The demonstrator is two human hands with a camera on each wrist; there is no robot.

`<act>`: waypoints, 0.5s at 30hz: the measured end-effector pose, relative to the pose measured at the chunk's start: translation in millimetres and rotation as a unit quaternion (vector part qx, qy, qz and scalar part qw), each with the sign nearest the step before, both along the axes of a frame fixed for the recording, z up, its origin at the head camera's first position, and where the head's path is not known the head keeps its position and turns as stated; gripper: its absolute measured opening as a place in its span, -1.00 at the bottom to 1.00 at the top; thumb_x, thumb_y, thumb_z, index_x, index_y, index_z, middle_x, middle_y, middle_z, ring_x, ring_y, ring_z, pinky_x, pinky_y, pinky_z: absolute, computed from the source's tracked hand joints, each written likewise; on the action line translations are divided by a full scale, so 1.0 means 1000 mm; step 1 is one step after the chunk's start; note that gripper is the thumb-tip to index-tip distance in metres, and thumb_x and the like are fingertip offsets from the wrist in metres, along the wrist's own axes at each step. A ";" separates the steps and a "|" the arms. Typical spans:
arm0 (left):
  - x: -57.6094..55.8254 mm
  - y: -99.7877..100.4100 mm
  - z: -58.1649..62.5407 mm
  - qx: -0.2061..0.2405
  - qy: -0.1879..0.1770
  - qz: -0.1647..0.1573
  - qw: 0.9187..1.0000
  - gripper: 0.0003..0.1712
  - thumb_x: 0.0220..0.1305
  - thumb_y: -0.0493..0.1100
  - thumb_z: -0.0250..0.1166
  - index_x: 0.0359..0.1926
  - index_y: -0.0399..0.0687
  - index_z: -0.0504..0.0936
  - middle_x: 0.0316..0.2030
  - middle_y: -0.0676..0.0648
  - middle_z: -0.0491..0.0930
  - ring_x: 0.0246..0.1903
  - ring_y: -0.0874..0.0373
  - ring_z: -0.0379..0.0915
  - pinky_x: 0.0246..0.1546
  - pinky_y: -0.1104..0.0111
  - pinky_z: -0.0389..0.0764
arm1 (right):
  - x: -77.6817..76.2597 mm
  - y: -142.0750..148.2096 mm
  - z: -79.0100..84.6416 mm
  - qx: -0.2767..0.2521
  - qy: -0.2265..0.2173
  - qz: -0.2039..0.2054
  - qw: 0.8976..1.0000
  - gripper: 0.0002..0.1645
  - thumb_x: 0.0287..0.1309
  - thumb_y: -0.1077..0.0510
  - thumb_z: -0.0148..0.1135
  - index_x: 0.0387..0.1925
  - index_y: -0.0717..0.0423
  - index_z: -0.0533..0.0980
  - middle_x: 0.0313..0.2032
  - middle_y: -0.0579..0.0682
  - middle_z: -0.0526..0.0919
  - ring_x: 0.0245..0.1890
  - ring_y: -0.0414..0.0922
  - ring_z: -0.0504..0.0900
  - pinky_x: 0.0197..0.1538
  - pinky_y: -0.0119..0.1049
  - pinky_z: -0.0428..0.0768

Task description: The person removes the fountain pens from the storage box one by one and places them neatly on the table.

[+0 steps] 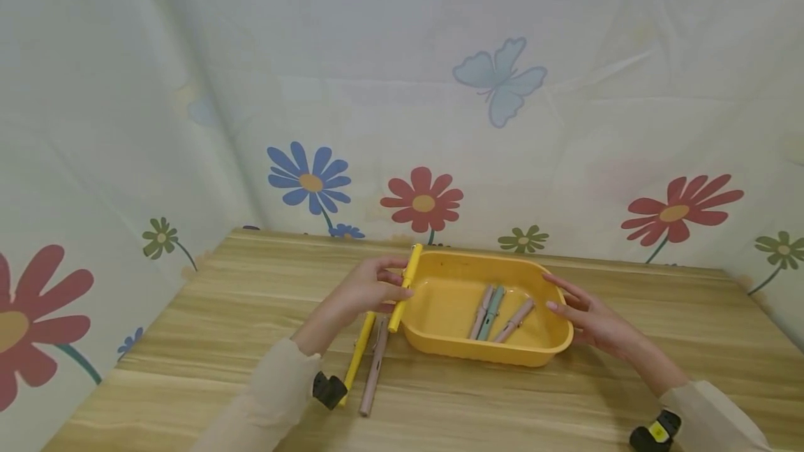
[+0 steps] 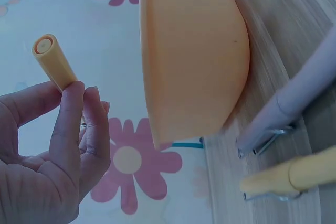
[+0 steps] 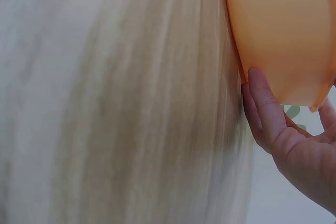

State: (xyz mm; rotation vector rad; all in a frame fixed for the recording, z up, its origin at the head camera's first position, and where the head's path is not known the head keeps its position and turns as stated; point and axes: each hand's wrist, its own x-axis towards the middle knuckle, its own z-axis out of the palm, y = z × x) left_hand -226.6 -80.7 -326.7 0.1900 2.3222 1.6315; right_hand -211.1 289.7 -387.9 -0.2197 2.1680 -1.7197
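Observation:
My left hand [image 1: 364, 291] pinches a yellow pen [image 1: 411, 267] between thumb and fingers, up at the left rim of a yellow plastic basin [image 1: 440, 349]. The left wrist view shows the round end of that pen [image 2: 59, 66] pointing up, apart from the basin wall [image 2: 194, 51]. My right hand [image 1: 603, 323] holds the basin's right end; in the right wrist view its fingers [image 3: 268, 106] touch the outer wall near the base. Inside the basin lie a green pen [image 1: 490, 314] and two dusty pink pens [image 1: 515, 319].
On the wooden table [image 1: 502, 403], left of the basin, lie another yellow pen [image 1: 359, 354] and a dusty pink pen [image 1: 374, 368], side by side. A flowered cloth wall [image 1: 377, 89] stands behind the table and along its left side.

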 end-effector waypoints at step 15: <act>0.013 -0.036 -0.008 -0.018 0.021 0.026 0.999 -0.40 0.02 -0.36 0.31 0.15 -0.23 0.40 -0.26 -0.20 0.49 -0.42 0.07 0.50 -0.38 0.19 0.63 | 0.001 -0.001 0.000 0.003 0.000 -0.004 1.000 -0.18 0.27 0.04 0.02 0.40 0.03 -0.16 0.34 0.41 -0.29 0.14 0.18 0.33 -0.05 -0.01 0.53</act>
